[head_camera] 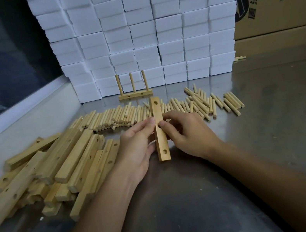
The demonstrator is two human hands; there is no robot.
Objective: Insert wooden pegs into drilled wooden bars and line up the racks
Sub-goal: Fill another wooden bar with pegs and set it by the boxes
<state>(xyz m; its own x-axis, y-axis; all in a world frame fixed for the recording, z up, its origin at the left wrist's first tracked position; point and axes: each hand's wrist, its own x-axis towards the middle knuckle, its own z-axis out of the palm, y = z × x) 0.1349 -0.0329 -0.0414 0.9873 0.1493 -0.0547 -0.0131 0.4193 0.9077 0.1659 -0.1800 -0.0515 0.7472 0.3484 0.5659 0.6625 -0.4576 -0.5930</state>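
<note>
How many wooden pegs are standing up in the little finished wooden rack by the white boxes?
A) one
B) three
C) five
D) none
B: the small finished wooden rack in front of the stacked white boxes has three round wooden pegs standing upright in its bar.

2 bare forearms, hands (no sleeves)

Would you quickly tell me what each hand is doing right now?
Left hand: holds the drilled bar.
Right hand: pinches the same bar, no peg visible in it.
</note>
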